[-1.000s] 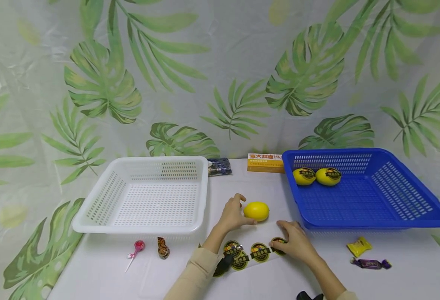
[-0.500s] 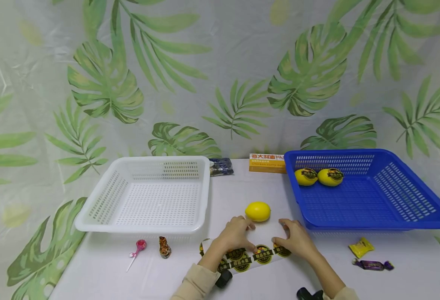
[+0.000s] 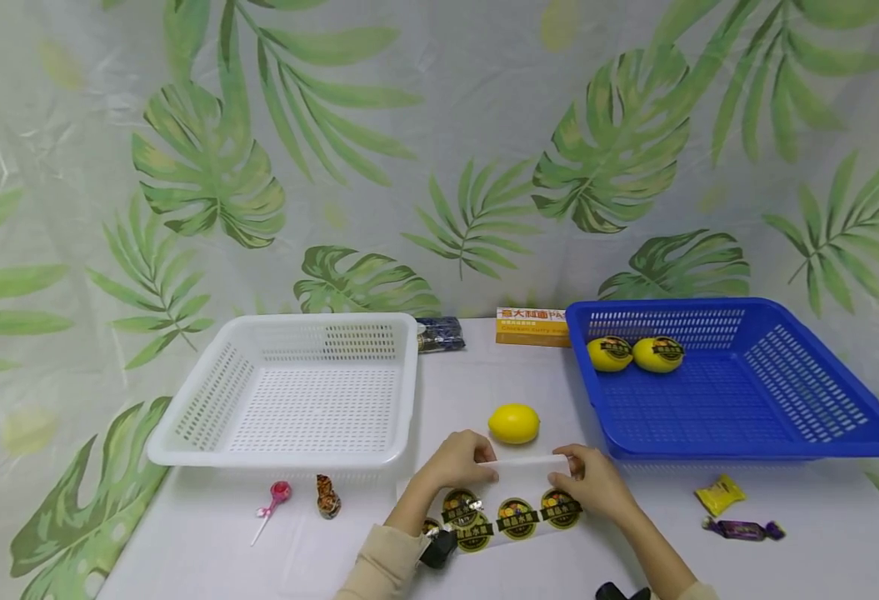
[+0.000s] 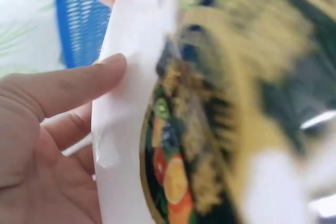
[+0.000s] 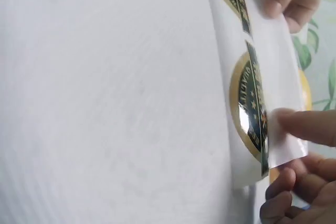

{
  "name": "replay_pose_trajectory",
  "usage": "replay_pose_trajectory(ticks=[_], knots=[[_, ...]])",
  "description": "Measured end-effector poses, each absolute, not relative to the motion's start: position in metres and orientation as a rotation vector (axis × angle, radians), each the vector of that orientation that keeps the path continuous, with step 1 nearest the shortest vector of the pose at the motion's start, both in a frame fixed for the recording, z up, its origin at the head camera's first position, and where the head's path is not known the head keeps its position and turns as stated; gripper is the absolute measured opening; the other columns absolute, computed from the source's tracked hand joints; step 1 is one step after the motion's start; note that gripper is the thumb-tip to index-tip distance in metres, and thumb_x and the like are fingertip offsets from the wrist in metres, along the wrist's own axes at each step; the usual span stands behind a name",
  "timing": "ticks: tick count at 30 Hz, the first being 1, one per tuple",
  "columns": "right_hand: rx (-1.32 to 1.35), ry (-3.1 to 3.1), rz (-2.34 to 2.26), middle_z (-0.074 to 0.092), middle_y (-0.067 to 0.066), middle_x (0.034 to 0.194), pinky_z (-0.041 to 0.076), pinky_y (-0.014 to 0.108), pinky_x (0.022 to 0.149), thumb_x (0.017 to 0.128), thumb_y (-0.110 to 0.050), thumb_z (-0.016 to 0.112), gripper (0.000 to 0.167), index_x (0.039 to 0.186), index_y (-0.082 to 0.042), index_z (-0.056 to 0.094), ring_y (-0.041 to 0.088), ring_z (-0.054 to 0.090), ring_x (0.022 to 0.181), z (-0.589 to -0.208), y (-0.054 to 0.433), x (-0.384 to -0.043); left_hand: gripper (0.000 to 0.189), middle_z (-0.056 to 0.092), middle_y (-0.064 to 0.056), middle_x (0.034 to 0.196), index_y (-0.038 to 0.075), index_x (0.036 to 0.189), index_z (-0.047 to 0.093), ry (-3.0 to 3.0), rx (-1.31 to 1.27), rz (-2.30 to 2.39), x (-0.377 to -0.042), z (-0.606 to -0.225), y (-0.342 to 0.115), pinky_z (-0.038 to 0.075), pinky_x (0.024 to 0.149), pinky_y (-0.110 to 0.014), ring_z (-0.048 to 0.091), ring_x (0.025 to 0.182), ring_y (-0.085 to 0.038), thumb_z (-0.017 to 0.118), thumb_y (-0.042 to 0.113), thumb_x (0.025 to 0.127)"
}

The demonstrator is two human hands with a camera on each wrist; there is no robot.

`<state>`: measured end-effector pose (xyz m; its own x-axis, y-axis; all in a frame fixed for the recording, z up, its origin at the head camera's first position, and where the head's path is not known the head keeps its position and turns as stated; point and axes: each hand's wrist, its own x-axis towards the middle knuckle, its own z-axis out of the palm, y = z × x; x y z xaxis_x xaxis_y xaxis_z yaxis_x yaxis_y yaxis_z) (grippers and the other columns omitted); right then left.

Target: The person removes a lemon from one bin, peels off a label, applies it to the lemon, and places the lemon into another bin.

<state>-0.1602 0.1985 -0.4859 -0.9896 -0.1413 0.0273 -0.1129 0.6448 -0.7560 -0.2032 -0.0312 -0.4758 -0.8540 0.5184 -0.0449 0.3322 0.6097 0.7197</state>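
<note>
Head view: left hand [image 3: 460, 460] and right hand [image 3: 595, 482] each pinch the far edge of a white sheet [image 3: 525, 477] with round black-and-gold stickers [image 3: 517, 518], probably to hold it straight; an oval yellow lemon [image 3: 514, 423] sits just beyond.

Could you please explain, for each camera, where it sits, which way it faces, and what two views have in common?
Head: on the head, facing forward and down over the white table to the leaf-print backdrop; shows left hand, right hand and sleeves.
Left wrist: close on the left hand and sticker sheet, towards the blue basket; right-hand fingers show at the top.
Right wrist: across the table; right hand lower right, left hand upper right.
Shared: both wrist views show the sheet between the two hands.
</note>
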Motion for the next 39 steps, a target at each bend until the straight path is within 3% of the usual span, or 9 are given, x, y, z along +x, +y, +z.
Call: replay_pose_trajectory(ticks=[3,7,14,21,25,28,31,36,39], knots=[[-0.357,2.841,-1.46,0.055,0.003,0.066,0.036,0.021,0.051,0.08,-0.003,0.071,0.04,0.115,0.011,0.057,0.004,0.041,0.055,-0.482,0.196,-0.158,0.009,0.056,0.004,0.063,0.003,0.076,0.066,2.543,0.753,1.204,-0.205,-0.466,-0.038,0.039,0.055,-0.017,0.045,0.057,-0.003,0.074,0.007,0.076],[-0.478,2.772,-1.75,0.069,0.02,0.083,0.047,0.02,0.052,0.082,0.003,0.067,0.042,0.12,0.013,0.052,0.001,0.059,0.062,-0.463,0.192,-0.158,0.007,0.061,0.0,0.07,0.003,0.082,0.068,2.561,0.767,1.354,-0.204,-0.451,-0.043,0.043,0.059,-0.019,0.051,0.062,-0.005,0.07,0.009,0.081],[-0.357,2.739,-1.907,0.066,0.026,0.099,0.049,0.02,0.056,0.089,-0.003,0.063,0.037,0.122,0.011,0.052,0.002,0.061,0.069,-0.411,0.198,-0.167,0.023,0.071,-0.01,0.091,0.005,0.1,0.07,2.933,0.693,1.432,-0.202,-0.43,-0.04,0.052,0.074,-0.032,0.066,0.082,-0.021,0.063,0.024,0.089],[-0.306,2.792,-2.008,0.067,-0.014,0.09,0.051,0.017,0.059,0.091,-0.01,0.061,0.039,0.124,0.01,0.052,-0.001,0.063,0.074,-0.378,0.221,-0.178,0.025,0.07,-0.015,0.096,-0.002,0.107,0.066,3.231,0.435,1.885,-0.204,-0.421,-0.037,0.05,0.082,-0.042,0.065,0.085,-0.028,0.056,0.017,0.092],[-0.177,2.742,-2.104,0.063,-0.025,0.088,0.052,0.016,0.061,0.092,-0.015,0.06,0.045,0.126,0.012,0.047,-0.003,0.064,0.074,-0.375,0.231,-0.182,0.027,0.068,-0.016,0.084,-0.004,0.113,0.061,2.851,0.232,2.28,-0.205,-0.418,-0.041,0.051,0.061,-0.028,0.06,0.063,-0.015,0.054,0.014,0.094],[-0.082,2.711,-2.181,0.063,-0.024,0.088,0.051,0.014,0.063,0.092,-0.016,0.061,0.04,0.123,0.007,0.049,-0.003,0.064,0.074,-0.377,0.234,-0.184,0.034,0.065,-0.017,0.075,-0.002,0.123,0.055,2.463,0.145,2.43,-0.206,-0.415,-0.045,0.034,0.043,-0.019,0.042,0.047,-0.003,0.056,0.015,0.094],[-0.019,2.629,-2.314,0.066,-0.021,0.086,0.051,0.013,0.063,0.091,-0.013,0.062,0.026,0.114,-0.004,0.055,-0.002,0.065,0.073,-0.379,0.234,-0.186,0.041,0.066,-0.024,0.08,-0.003,0.13,0.048,2.231,0.193,2.463,-0.206,-0.414,-0.046,0.028,0.04,-0.017,0.035,0.041,-0.003,0.058,0.011,0.093],[0.013,2.58,-2.356,0.065,-0.021,0.087,0.051,0.013,0.063,0.09,-0.012,0.063,0.024,0.112,-0.005,0.056,-0.003,0.065,0.072,-0.381,0.231,-0.187,0.055,0.062,-0.024,0.107,0.002,0.135,0.04,2.383,0.338,2.397,-0.206,-0.411,-0.041,0.048,0.056,-0.022,0.061,0.068,-0.01,0.064,0.009,0.087],[-0.016,2.678,-2.211,0.062,-0.025,0.088,0.05,0.013,0.063,0.091,-0.015,0.061,0.035,0.119,0.005,0.051,-0.004,0.064,0.073,-0.382,0.231,-0.186,0.05,0.055,-0.017,0.111,0.008,0.127,0.049,2.676,0.422,2.205,-0.205,-0.407,-0.037,0.048,0.075,-0.033,0.058,0.089,-0.021,0.07,0.016,0.082]])
